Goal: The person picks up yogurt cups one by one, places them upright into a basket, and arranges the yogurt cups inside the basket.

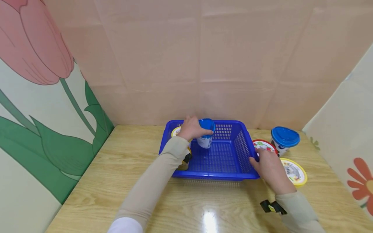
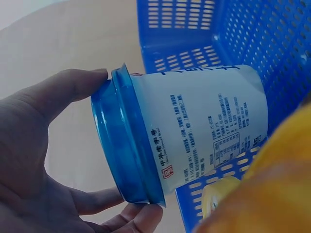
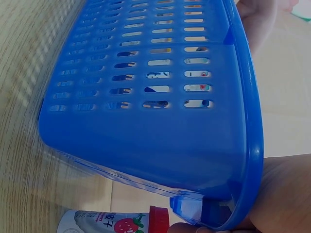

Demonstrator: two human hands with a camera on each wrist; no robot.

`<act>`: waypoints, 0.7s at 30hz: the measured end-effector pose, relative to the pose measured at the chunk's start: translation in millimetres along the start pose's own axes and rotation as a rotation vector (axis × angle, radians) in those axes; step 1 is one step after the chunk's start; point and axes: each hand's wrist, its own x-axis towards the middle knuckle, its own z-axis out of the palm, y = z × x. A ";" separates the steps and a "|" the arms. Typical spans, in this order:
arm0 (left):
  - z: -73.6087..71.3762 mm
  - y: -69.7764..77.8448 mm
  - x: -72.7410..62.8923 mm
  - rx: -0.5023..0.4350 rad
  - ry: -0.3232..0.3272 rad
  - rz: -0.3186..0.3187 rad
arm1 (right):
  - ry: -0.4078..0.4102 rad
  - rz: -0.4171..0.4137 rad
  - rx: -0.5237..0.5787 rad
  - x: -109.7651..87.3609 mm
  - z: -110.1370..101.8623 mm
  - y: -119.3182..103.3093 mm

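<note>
Centrally in frame, left hand (image 1: 192, 127) is pinching a lid (image 2: 127, 141) the cup's (image 2: 204, 121) weight could loosen, right hand (image 1: 271, 168) gripping basket (image 1: 209, 176).

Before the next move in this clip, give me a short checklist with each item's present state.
1. Left hand has a grip on the cup: ok, thumb and fingers are on either side of its lid.
2. Blue lid is on that cup: ok, in the part that shows.
3. Basket is steadied: ok, the right hand holds its right side.
4. Cup rests on the basket floor: cannot tell.
5. Room inside: ok, bare floor shows to the cup's right.
6. Space right of the basket is clear: not ok, a red-lidded cup, another blue-lidded cup and a yellow-lidded cup are there.
</note>
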 end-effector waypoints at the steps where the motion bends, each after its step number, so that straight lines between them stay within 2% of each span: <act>1: 0.5 0.1 -0.1 0.005 -0.002 0.000 | 0.000 -0.001 0.000 0.0 0.1 0.1; 9: 3.1 0.3 -0.7 0.065 -0.033 -0.018 | -0.005 0.002 0.002 -0.2 0.6 0.8; 17: 7.5 -2.3 -0.5 0.047 -0.069 -0.068 | -0.002 0.003 -0.003 0.1 -0.9 0.9; 21: 10.2 -3.8 0.1 0.037 -0.075 -0.072 | -0.013 0.009 -0.007 0.4 -1.9 -0.4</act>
